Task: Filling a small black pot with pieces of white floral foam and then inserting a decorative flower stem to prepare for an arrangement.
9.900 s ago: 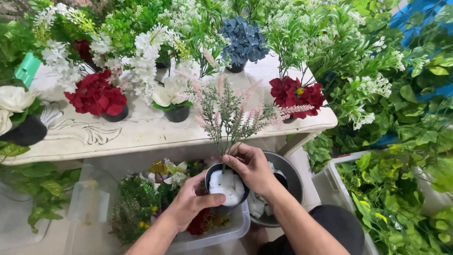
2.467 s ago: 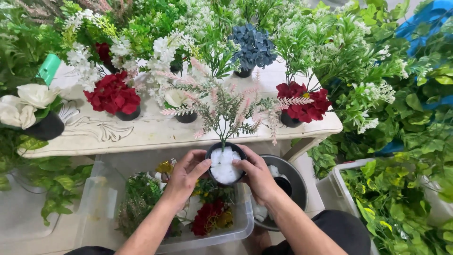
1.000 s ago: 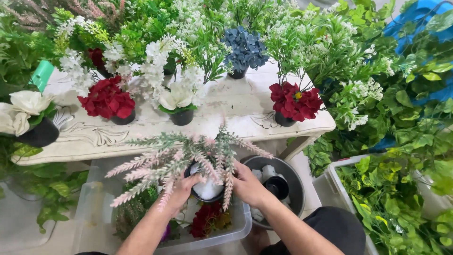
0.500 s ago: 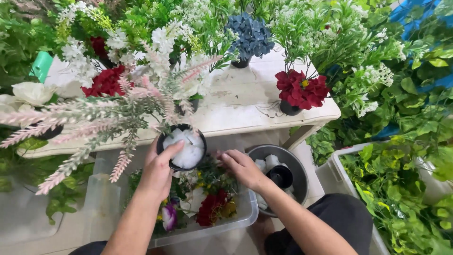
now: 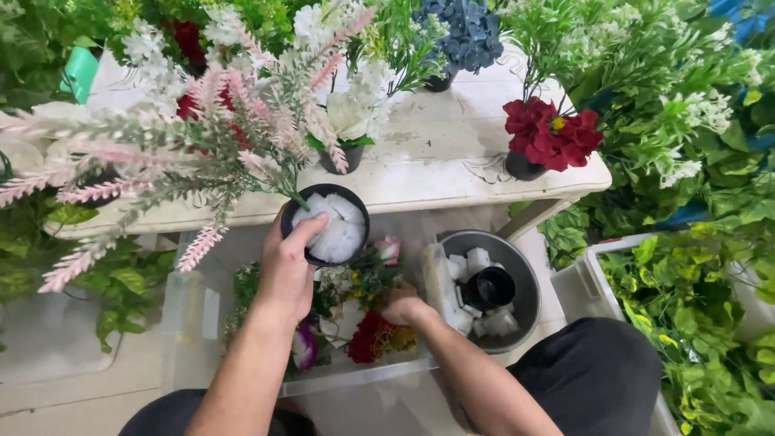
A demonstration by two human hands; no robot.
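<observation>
- Head view, fingers: left hand [image 5: 286, 266] grasps a black pot [image 5: 325, 224] by its rim, thumb lying over the white stones [image 5: 335, 234] that fill it.
- Right hand [image 5: 404, 305], at 4 o'clock from the pot, reaches into the clear bin [image 5: 355, 379] among loose flowers [image 5: 370, 335]; its fingers curl downward, but whether they grip anything cannot be told.
- Pot position: held in the air just below the front edge of the white table [image 5: 436, 173], above the bin.
- Pink sprays [image 5: 161, 161] rise from the pot and lean toward 10 o'clock, across the potted plants on the table.
- Metal bowl [image 5: 492, 291], at 3 o'clock from the right hand, holds more white stones and one empty black pot [image 5: 487, 288].
- Risk: the grip is one-handed and the sprays are long and off-centre, so the pot could tip and spill stones into the bin.
- Risk: the sprays could sweep the cream flower pot [image 5: 343, 153] and knock it over.
- Count: two hands; one held pot; one empty pot; one bowl; one bin; one red flower pot [image 5: 526, 165] at 2 o'clock; one blue flower pot [image 5: 440, 79] at 1 o'clock. Further pots at 11 o'clock are hidden by the sprays.
</observation>
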